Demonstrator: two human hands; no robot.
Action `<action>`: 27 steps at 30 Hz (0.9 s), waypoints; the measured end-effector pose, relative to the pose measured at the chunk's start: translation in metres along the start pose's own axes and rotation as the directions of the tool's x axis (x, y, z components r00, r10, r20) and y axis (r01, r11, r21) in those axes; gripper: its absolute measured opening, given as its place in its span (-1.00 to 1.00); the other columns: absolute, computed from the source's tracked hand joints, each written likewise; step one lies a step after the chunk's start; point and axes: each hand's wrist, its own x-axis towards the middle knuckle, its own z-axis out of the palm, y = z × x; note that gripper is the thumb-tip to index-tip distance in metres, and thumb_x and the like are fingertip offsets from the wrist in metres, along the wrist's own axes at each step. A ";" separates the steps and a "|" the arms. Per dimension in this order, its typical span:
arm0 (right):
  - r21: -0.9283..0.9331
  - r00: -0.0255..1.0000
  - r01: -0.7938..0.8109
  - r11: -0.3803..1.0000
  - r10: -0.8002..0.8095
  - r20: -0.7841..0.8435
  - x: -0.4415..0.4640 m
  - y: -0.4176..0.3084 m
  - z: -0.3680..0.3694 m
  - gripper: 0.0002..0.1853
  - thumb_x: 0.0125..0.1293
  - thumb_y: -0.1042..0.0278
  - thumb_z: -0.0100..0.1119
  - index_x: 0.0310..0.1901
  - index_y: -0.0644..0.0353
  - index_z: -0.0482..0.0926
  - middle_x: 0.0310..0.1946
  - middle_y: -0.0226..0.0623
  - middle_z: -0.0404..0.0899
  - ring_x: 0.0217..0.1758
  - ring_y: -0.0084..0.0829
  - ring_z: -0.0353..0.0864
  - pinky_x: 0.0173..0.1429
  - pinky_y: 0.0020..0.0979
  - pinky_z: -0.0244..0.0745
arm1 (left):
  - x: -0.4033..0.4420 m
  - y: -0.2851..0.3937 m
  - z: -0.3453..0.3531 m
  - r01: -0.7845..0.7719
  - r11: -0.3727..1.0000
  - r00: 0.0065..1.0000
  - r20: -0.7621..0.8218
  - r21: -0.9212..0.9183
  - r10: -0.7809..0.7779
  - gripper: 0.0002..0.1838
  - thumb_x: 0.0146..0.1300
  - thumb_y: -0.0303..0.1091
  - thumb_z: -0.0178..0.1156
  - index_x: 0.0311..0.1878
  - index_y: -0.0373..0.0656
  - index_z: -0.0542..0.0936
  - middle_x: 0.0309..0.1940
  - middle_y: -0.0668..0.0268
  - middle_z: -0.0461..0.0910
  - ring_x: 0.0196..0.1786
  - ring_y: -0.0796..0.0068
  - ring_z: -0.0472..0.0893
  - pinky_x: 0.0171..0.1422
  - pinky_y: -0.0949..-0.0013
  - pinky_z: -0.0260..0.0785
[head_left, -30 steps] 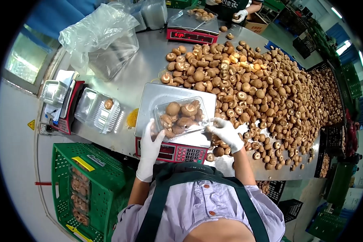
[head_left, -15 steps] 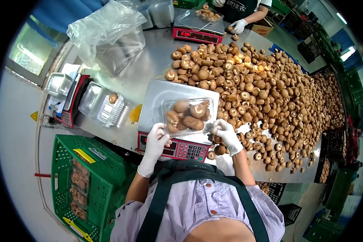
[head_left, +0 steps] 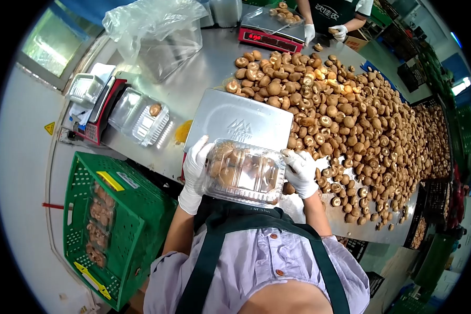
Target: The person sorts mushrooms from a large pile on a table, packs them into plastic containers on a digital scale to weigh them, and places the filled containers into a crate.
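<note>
A clear plastic box of mushrooms point(head_left: 245, 172) is held in front of my apron, its ribbed lid closed over the contents. My left hand point(head_left: 196, 175), in a white glove, grips the box's left side. At its right side, my gloved right hand point(head_left: 301, 174) has its fingers pressed at the upper corner. Just beyond the box lies the bare metal plate of a scale point(head_left: 240, 118); the box hides the scale's front panel.
Loose mushrooms point(head_left: 350, 120) are heaped on the right. An open plastic box point(head_left: 141, 118) with one mushroom lies left, near another scale point(head_left: 103, 112). A green crate point(head_left: 125, 225) stands lower left. Across the table, a co-worker's gloved hand point(head_left: 338, 33) holds a mushroom near a scale point(head_left: 272, 36).
The box has come off the scale plate towards my body, and its ribbed lid now covers the mushrooms. Both my hands moved with it. The co-worker's hands have shifted.
</note>
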 end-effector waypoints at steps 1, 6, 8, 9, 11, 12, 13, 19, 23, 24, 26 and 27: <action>0.008 1.000 0.009 1.000 -0.009 0.003 0.001 -0.001 0.001 -0.68 -0.19 0.63 0.30 -0.32 0.06 0.62 -0.22 -0.42 0.69 -0.47 -0.40 0.51 -0.37 -0.41 0.40 | 0.002 0.004 -0.003 -0.001 0.999 1.000 -0.026 -0.044 0.000 -0.46 0.10 -0.39 0.26 0.17 -0.27 0.39 0.18 -0.02 0.40 0.18 0.01 0.44 0.26 0.19 0.32; 0.183 0.999 -0.004 0.983 0.012 -0.040 0.005 -0.013 0.011 -0.64 -0.20 0.67 0.29 -0.27 0.10 0.64 -0.29 -0.37 0.68 -0.47 -0.38 0.52 -0.36 -0.40 0.41 | -0.021 0.007 0.001 0.342 0.729 0.923 0.067 -0.592 -0.378 -0.37 0.20 -0.34 0.21 0.32 -0.27 0.27 0.27 0.02 0.33 0.31 0.08 0.35 0.39 0.16 0.21; 0.319 0.984 -0.153 0.935 0.115 0.136 -0.005 -0.018 0.015 -0.58 -0.15 0.66 0.31 -0.14 0.17 0.64 -0.39 -0.29 0.63 -0.44 -0.30 0.56 -0.28 -0.40 0.46 | -0.015 0.032 -0.014 0.420 0.644 0.901 0.210 -0.640 -0.379 -0.43 0.28 -0.38 0.12 0.33 -0.26 0.25 0.29 0.04 0.32 0.35 0.09 0.31 0.42 0.13 0.15; 0.515 0.933 -0.355 0.780 0.262 0.247 -0.017 -0.021 0.026 -0.59 -0.11 0.64 0.32 -0.12 0.20 0.63 -0.37 -0.27 0.63 -0.38 -0.32 0.58 -0.25 -0.40 0.47 | -0.014 0.041 -0.019 0.421 0.641 0.904 0.234 -0.642 -0.359 -0.46 0.31 -0.40 0.07 0.34 -0.25 0.24 0.30 0.05 0.32 0.36 0.10 0.29 0.44 0.11 0.12; 0.619 0.690 -0.721 0.313 0.404 0.600 -0.064 -0.015 0.050 -0.63 -0.01 0.51 0.37 -0.09 0.26 0.61 -0.26 -0.22 0.62 -0.21 -0.41 0.60 -0.15 -0.43 0.49 | -0.027 0.038 -0.019 0.411 0.715 0.912 0.261 -0.565 -0.317 -0.49 0.33 -0.37 0.06 0.32 -0.24 0.26 0.27 0.05 0.36 0.35 0.14 0.31 0.43 0.13 0.14; 0.569 0.598 -0.797 0.202 0.389 0.701 -0.068 -0.021 0.059 -0.63 0.00 0.49 0.38 -0.09 0.25 0.61 -0.27 -0.24 0.62 -0.23 -0.43 0.60 -0.15 -0.43 0.49 | -0.036 0.037 -0.018 0.399 0.740 0.916 0.261 -0.542 -0.303 -0.51 0.34 -0.35 0.05 0.31 -0.24 0.27 0.26 0.05 0.38 0.35 0.16 0.32 0.42 0.14 0.15; 0.515 0.552 -0.833 0.203 0.350 0.757 -0.064 -0.032 0.063 -0.64 0.01 0.48 0.38 -0.09 0.25 0.61 -0.28 -0.26 0.62 -0.24 -0.44 0.59 -0.16 -0.44 0.49 | -0.044 0.038 -0.016 0.409 0.713 0.913 0.265 -0.570 -0.312 -0.52 0.35 -0.34 0.04 0.30 -0.23 0.28 0.24 0.05 0.40 0.34 0.17 0.32 0.42 0.14 0.15; 0.308 0.476 -0.711 0.633 0.111 0.872 -0.014 -0.103 0.054 -0.65 0.07 0.40 0.40 -0.08 0.23 0.60 -0.36 -0.37 0.60 -0.32 -0.53 0.56 -0.19 -0.46 0.50 | -0.060 0.077 -0.046 0.090 -0.184 0.795 0.182 -0.979 -0.579 -0.15 0.11 -0.12 0.34 0.42 -0.14 0.20 0.37 0.32 0.25 0.42 0.35 0.22 0.50 0.23 0.02; 0.349 0.433 -0.796 0.495 0.062 0.899 -0.009 -0.114 0.056 -0.72 0.17 0.41 0.35 -0.07 0.17 0.61 -0.51 -0.55 0.55 -0.47 -0.70 0.48 -0.35 -0.59 0.44 | -0.089 0.052 -0.123 0.031 0.241 0.751 -0.136 -0.970 -0.646 -0.19 0.16 -0.07 0.28 0.42 -0.12 0.19 0.37 0.24 0.25 0.40 0.30 0.26 0.47 0.21 0.11; 0.405 0.457 -0.793 0.455 0.006 0.889 0.003 -0.123 0.051 -0.77 0.24 0.46 0.28 -0.05 0.16 0.62 -0.54 -0.59 0.52 -0.52 -0.80 0.40 -0.44 -0.70 0.33 | -0.097 0.059 -0.155 0.057 0.356 0.666 -0.230 -0.933 -0.710 -0.21 0.17 -0.05 0.26 0.41 -0.13 0.19 0.36 0.23 0.26 0.38 0.29 0.30 0.45 0.20 0.16; 0.359 0.403 -0.847 0.392 0.031 0.915 0.003 -0.121 0.054 -0.78 0.26 0.48 0.25 -0.05 0.16 0.62 -0.56 -0.60 0.50 -0.59 -0.83 0.34 -0.51 -0.72 0.25 | -0.119 0.045 -0.215 0.118 0.563 0.565 -0.410 -0.818 -0.716 -0.27 0.21 -0.07 0.23 0.39 -0.10 0.23 0.35 0.25 0.26 0.33 0.30 0.36 0.38 0.19 0.25; 0.374 0.418 -0.838 0.397 0.026 0.908 0.001 -0.119 0.056 -0.80 0.27 0.47 0.24 -0.06 0.17 0.63 -0.55 -0.59 0.50 -0.61 -0.82 0.34 -0.55 -0.72 0.24 | -0.124 0.043 -0.241 0.167 0.549 0.431 -0.440 -0.819 -0.788 -0.30 0.22 -0.08 0.22 0.37 -0.12 0.25 0.33 0.24 0.30 0.30 0.30 0.39 0.35 0.20 0.28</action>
